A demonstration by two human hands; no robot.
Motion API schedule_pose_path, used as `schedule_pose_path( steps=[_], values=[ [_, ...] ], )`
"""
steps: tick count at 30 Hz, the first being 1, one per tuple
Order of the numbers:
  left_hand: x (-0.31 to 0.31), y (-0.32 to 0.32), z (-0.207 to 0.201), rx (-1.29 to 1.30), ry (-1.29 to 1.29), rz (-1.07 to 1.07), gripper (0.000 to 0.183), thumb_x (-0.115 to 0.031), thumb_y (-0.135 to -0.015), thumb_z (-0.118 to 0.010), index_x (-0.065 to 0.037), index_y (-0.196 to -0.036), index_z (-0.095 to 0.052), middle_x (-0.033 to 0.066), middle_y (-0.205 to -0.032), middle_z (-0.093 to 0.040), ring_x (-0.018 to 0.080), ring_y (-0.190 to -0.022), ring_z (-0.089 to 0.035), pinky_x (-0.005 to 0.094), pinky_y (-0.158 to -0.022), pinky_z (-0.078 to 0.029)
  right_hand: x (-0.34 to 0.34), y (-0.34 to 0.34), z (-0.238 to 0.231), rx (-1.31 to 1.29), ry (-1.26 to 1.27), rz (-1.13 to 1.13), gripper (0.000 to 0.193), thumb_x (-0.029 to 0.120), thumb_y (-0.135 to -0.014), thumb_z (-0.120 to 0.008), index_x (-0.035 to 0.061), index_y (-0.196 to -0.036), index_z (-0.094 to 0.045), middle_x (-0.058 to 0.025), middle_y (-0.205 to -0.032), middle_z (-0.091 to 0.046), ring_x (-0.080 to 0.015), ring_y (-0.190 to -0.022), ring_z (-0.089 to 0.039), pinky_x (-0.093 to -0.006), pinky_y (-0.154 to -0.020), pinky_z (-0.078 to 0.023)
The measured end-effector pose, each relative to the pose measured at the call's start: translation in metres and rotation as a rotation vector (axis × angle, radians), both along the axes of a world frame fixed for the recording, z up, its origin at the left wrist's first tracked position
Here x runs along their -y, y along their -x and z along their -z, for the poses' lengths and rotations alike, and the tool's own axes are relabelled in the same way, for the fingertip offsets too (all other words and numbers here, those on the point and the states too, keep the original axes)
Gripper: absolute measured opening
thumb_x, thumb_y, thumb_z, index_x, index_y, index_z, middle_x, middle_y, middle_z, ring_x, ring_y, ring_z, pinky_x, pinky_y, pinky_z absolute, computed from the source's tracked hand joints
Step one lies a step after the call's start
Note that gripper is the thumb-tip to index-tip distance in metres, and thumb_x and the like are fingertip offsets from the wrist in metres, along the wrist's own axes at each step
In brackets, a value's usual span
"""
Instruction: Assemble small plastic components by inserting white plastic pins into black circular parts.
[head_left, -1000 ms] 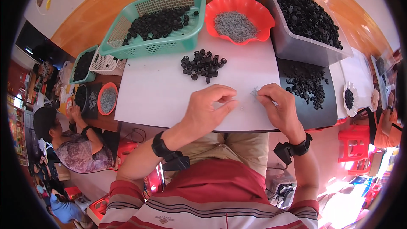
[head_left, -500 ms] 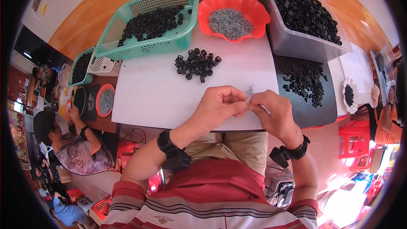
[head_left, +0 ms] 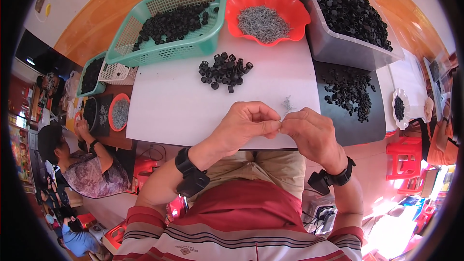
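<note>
In the head view, I see the left hand (head_left: 239,128) and the right hand (head_left: 314,133) meet, fingers bent, low over the smooth white table top (head_left: 169,108). On each, thumb and finger look close together — I cannot tell whether they pinch anything. A little heap of thin grey pins (head_left: 288,104) lies on the white top, just past the right hand. Farther up sit chunky black parts (head_left: 224,72) in a loose pile. More grey bits (head_left: 263,23) fill a wavy red bowl (head_left: 297,15) — it's near a green basket (head_left: 162,54) with holes.
</note>
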State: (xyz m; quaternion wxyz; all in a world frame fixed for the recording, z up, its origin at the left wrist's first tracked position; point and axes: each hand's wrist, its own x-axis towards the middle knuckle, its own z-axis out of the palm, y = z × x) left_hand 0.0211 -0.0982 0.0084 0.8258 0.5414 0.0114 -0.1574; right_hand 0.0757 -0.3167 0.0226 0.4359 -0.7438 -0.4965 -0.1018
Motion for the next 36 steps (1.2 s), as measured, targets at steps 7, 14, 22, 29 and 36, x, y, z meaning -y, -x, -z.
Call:
schedule_pose_path(
  steps=[7, 14, 22, 29, 36],
  values=[
    [0.001, 0.001, -0.003, 0.018, -0.064, -0.074, 0.015, -0.005, -0.093, -0.077, 0.001, -0.105, -0.070, 0.0071, -0.094, -0.073, 0.0125, -0.083, -0.070, 0.0277, -0.079, -0.058, 0.000, -0.003, 0.005, 0.002, -0.002, 0.073, 0.023, -0.002, -0.079, -0.081, 0.0061, -0.098, -0.071, -0.0093, -0.090, -0.070, -0.0283, -0.076, -0.069, -0.0368, -0.064, -0.058],
    [0.004, -0.002, 0.001, 0.088, -0.164, -0.137, 0.014, -0.006, -0.094, -0.075, 0.002, -0.105, -0.069, 0.0063, -0.094, -0.072, 0.0108, -0.083, -0.068, 0.0262, -0.078, -0.057, 0.000, -0.005, 0.008, -0.065, 0.007, 0.130, 0.021, -0.003, -0.080, -0.080, 0.0030, -0.098, -0.070, -0.0132, -0.091, -0.070, -0.0301, -0.077, -0.069, -0.0386, -0.064, -0.057],
    [0.005, -0.003, 0.006, 0.124, -0.298, -0.182, 0.015, -0.006, -0.096, -0.074, 0.003, -0.107, -0.068, 0.0063, -0.095, -0.071, 0.0098, -0.083, -0.067, 0.0256, -0.077, -0.057, 0.003, -0.013, 0.013, 0.118, 0.170, 0.218, 0.024, 0.001, -0.076, -0.080, 0.0072, -0.099, -0.072, -0.0040, -0.095, -0.071, -0.0242, -0.082, -0.065, -0.0351, -0.062, -0.054],
    [0.004, 0.000, 0.004, 0.107, -0.288, -0.209, 0.014, -0.005, -0.096, -0.074, 0.003, -0.106, -0.068, 0.0056, -0.093, -0.071, 0.0090, -0.082, -0.066, 0.0252, -0.076, -0.056, 0.000, -0.012, 0.013, 0.162, 0.155, 0.222, 0.025, 0.004, -0.076, -0.081, 0.0082, -0.099, -0.073, -0.0031, -0.095, -0.068, -0.0228, -0.080, -0.064, -0.0352, -0.061, -0.053],
    [0.008, 0.010, 0.003, 0.135, -0.241, -0.178, 0.013, -0.006, -0.097, -0.073, 0.002, -0.107, -0.069, 0.0035, -0.092, -0.070, 0.0075, -0.082, -0.065, 0.0249, -0.076, -0.055, -0.005, -0.001, 0.018, 0.046, 0.004, 0.143, 0.029, -0.001, -0.076, -0.082, 0.0051, -0.103, -0.073, -0.0092, -0.092, -0.067, -0.0260, -0.071, -0.066, -0.0353, -0.057, -0.052]
  ],
)
